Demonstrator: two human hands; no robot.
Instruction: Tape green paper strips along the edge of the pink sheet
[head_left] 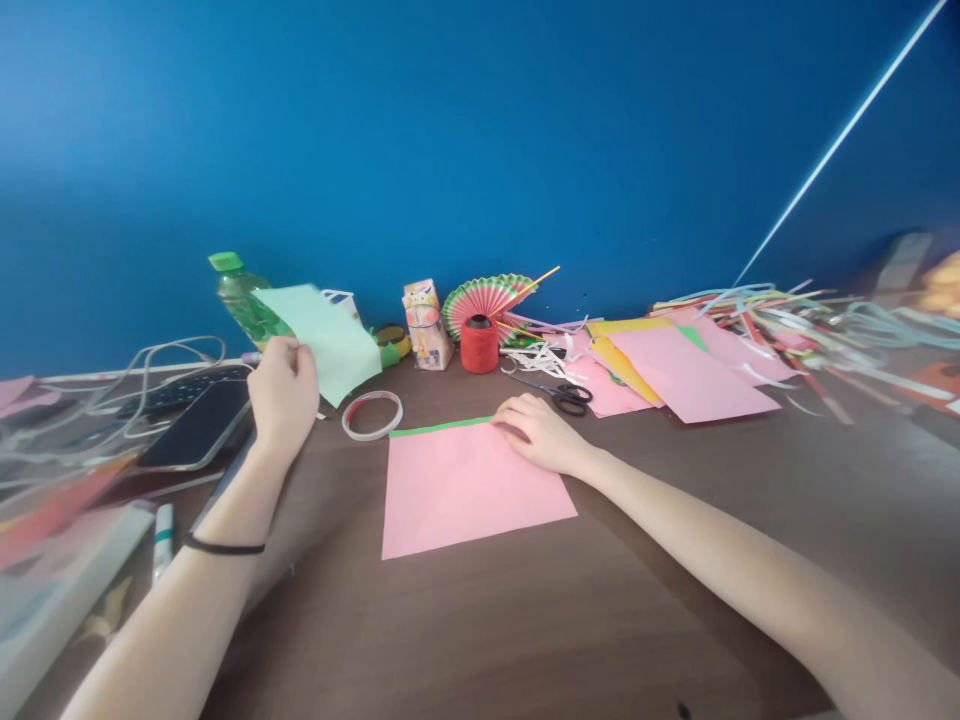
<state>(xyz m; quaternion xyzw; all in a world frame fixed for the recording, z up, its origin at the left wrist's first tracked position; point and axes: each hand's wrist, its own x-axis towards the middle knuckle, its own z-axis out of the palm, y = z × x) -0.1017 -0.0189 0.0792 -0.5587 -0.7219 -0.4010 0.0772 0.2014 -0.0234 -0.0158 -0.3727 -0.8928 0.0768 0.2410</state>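
Note:
My left hand (283, 395) is raised at the left, its fingers closed on a sheet of pale green paper (336, 345). That sheet hangs tilted and slightly curved above the desk. In front of me a pink sheet of paper (472, 495) lies flat, with a narrow green strip (442, 427) along its far edge. My right hand (538, 432) rests on the far right corner of the pink sheet, fingers lying over the end of the strip. A roll of clear tape (373, 416) lies just beyond the pink sheet's far left corner.
Scissors (571, 398), a red spool (478, 345), a pleated paper fan (491, 303) and a small carton (426, 325) stand or lie along the blue wall. Pink papers (697, 375) and paper strips (780, 310) pile up right. A green-capped bottle (238, 292), phone (199, 425) and cables crowd the left.

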